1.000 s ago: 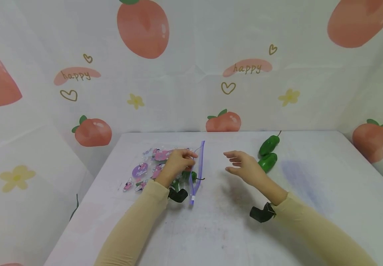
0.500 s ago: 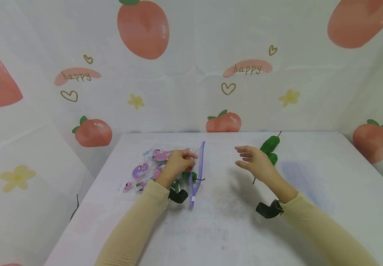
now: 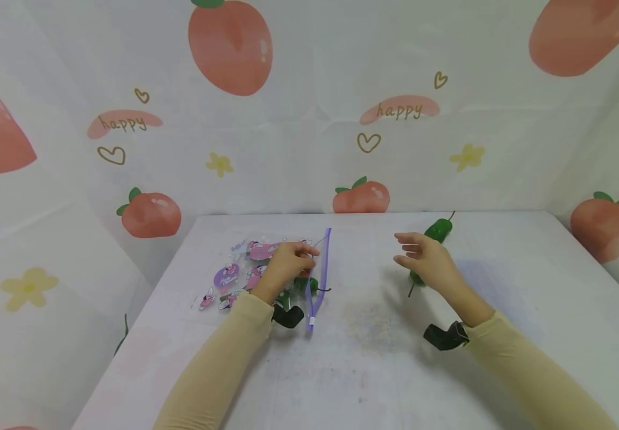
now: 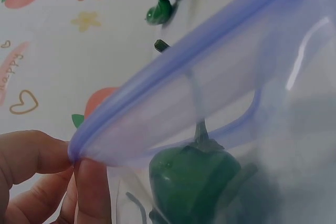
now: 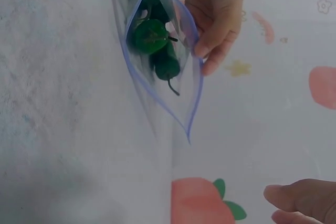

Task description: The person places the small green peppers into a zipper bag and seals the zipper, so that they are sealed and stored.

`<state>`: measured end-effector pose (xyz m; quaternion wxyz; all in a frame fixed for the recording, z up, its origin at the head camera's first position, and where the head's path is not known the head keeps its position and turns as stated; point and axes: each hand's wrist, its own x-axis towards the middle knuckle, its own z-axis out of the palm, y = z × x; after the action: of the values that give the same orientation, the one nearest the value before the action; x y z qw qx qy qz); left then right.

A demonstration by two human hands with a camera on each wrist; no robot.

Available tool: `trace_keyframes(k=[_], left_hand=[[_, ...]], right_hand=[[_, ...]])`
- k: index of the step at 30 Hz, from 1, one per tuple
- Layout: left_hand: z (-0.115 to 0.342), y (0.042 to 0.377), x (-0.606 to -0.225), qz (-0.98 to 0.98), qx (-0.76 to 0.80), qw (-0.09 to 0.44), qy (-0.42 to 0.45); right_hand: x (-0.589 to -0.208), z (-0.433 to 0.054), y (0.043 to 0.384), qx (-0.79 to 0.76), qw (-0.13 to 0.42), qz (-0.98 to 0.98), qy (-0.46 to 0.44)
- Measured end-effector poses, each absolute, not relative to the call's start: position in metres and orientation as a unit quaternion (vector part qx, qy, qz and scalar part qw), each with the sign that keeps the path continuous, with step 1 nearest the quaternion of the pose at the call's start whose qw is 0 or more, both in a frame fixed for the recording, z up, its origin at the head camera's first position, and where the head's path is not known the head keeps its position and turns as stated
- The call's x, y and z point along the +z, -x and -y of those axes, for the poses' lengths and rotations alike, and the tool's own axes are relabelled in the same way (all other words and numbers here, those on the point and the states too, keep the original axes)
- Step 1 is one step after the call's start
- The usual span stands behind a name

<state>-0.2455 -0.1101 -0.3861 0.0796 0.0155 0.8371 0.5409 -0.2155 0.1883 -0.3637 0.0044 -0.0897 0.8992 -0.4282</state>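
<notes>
My left hand (image 3: 286, 267) pinches the purple zip edge of a clear zip-lock bag (image 3: 226, 276) printed with pink cartoon figures. In the right wrist view the bag's mouth gapes, with several green peppers (image 5: 151, 36) inside. One pepper (image 4: 191, 182) points its stem toward the opening in the left wrist view. My right hand (image 3: 428, 261) is held over the table at right, fingers extended, holding nothing. It partly covers two loose green peppers in the head view: one pepper (image 3: 440, 229) shows behind it, and the other pepper (image 3: 415, 278) peeks out below.
The white table (image 3: 320, 376) has faint stains and a bluish patch right of the loose peppers. A white backdrop (image 3: 288, 137) with fruit prints stands along the table's far edge. Each wrist wears a black strap mount (image 3: 446, 336).
My right hand has moved to the right and slightly away from me, coming over the loose peppers. The left hand and the bag have stayed in place.
</notes>
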Motion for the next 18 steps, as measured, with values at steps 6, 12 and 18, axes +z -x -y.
trace_keyframes(k=[6, 12, 18], left_hand=[[0.110, 0.246, -0.387, -0.837, 0.540, 0.083, -0.013], [0.110, 0.245, -0.386, -0.838, 0.539, 0.083, -0.018], [0.110, 0.245, -0.385, -0.841, 0.534, 0.083, -0.016]], right_hand=[[-0.362, -0.199, 0.217, -0.432, 0.010, -0.899, 0.074], [-0.361, -0.207, 0.217, -0.431, 0.006, -0.900, 0.067], [-0.361, -0.213, 0.214, -0.429, 0.012, -0.901, 0.063]])
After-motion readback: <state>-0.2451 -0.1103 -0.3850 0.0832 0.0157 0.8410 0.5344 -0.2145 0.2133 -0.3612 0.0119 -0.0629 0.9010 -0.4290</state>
